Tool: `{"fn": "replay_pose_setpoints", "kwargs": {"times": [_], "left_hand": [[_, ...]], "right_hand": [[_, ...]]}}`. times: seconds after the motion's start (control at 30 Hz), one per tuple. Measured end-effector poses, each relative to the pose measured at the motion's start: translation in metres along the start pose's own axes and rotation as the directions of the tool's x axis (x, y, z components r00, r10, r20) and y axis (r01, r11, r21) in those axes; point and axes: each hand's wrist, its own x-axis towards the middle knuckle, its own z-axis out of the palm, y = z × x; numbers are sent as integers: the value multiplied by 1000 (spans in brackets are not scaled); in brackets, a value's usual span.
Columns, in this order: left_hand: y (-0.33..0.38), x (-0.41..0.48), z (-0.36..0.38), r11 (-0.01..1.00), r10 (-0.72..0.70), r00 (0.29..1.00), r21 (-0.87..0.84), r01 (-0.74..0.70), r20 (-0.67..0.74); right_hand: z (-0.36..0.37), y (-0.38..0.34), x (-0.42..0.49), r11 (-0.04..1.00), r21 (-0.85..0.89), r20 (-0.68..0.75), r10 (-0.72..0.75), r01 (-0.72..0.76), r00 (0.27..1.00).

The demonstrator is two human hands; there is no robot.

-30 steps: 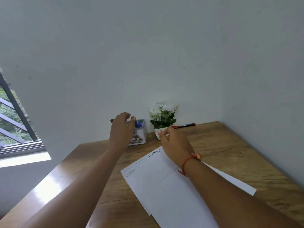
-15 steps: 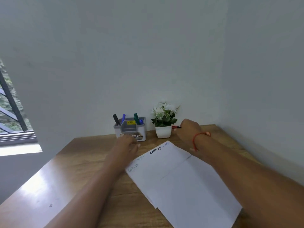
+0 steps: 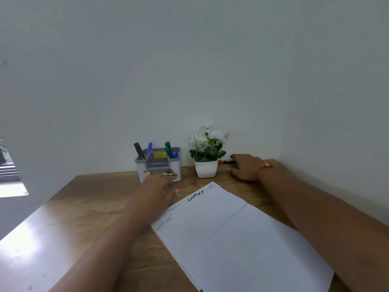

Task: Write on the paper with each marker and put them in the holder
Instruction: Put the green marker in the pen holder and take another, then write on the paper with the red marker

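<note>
A grey and white holder (image 3: 158, 167) stands at the back of the wooden desk (image 3: 84, 207), with black (image 3: 138, 150), blue (image 3: 149, 148) and green (image 3: 168, 149) markers upright in it. White paper (image 3: 235, 239) with scribbles along its top edge lies in front. My left hand (image 3: 160, 187) rests on the desk by the paper's top left edge, just before the holder, holding nothing. A red marker (image 3: 223, 162) lies behind the flower pot. My right hand (image 3: 246, 167) is at its right end, forefinger above and thumb below, covering that end.
A white pot of white flowers (image 3: 207, 158) stands between the holder and the red marker. The walls meet in a corner just behind my right hand. A window (image 3: 8, 171) is at the far left.
My left hand has come down from the holder to the desk by the paper. My right hand has left the paper and gone right, behind the pot, to the red marker.
</note>
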Motion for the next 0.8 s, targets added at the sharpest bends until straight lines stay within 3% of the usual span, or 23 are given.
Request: {"fn": "replay_pose_setpoints", "kwargs": {"times": [0.3, 0.6, 0.8], "left_hand": [[1, -2, -1, 1000, 7, 1000, -21, -8, -10], [11, -4, -10, 999, 19, 1000, -42, -18, 23], [22, -10, -18, 996, 10, 1000, -91, -9, 15]], "right_hand": [[3, -1, 13, 976, -211, -31, 53, -59, 998], [-10, 4, -27, 981, -166, -97, 90, -105, 991], [-44, -6, -83, 993, -116, -202, 4, -28, 979]]}}
